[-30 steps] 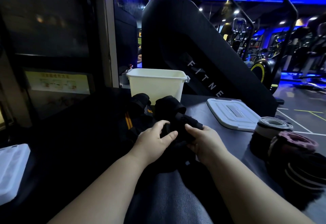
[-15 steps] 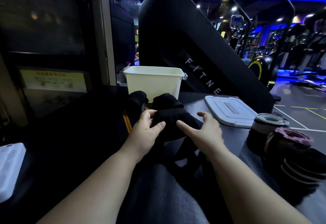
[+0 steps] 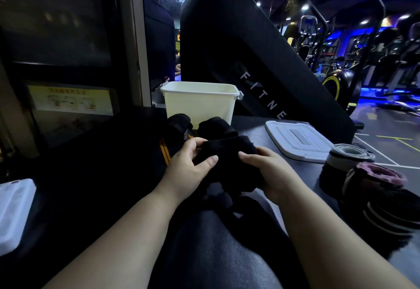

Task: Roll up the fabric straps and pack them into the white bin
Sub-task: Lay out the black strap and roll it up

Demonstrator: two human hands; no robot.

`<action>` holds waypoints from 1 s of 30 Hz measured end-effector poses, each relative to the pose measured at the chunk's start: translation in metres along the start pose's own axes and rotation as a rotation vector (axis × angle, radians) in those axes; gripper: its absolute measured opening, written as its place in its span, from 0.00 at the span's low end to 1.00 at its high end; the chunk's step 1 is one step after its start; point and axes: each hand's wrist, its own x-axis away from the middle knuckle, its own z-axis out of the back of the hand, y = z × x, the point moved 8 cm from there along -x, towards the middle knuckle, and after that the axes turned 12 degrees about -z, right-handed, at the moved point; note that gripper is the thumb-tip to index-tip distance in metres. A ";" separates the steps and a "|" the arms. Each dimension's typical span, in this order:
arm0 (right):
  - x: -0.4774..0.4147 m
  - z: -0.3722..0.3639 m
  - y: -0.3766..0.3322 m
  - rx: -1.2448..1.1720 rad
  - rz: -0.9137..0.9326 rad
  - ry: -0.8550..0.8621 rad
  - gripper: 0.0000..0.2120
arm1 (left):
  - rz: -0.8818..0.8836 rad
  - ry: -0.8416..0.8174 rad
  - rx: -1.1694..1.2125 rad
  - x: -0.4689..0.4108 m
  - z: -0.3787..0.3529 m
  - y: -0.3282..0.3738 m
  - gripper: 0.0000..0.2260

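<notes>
I am grasping the black fabric strap (image 3: 227,153) in both grips, left hand (image 3: 188,169) and right hand (image 3: 271,175) pinching its ends. White bin (image 3: 200,106) is sitting at 12 o'clock. Best winding tight, edges flush.

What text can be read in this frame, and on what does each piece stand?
"F I T N E": white letters on the black machine panel, rest hidden.
rolled black strap: small white lettering, too small to read.
yellow poster: print blurred, unreadable.
</notes>
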 end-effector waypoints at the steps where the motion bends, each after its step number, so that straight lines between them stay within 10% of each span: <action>1: 0.000 -0.001 0.002 -0.006 -0.028 -0.022 0.10 | -0.007 -0.008 -0.045 0.000 0.000 0.001 0.11; 13: 0.031 -0.001 0.013 0.239 -0.207 -0.148 0.24 | -0.049 -0.170 -0.270 0.016 -0.005 0.031 0.12; 24: 0.096 -0.004 0.004 0.974 0.355 0.064 0.25 | -0.109 -0.250 -0.465 0.088 -0.008 0.043 0.08; 30: 0.118 0.002 0.030 1.125 0.363 0.065 0.13 | -0.115 -0.297 -0.529 0.116 -0.014 0.055 0.21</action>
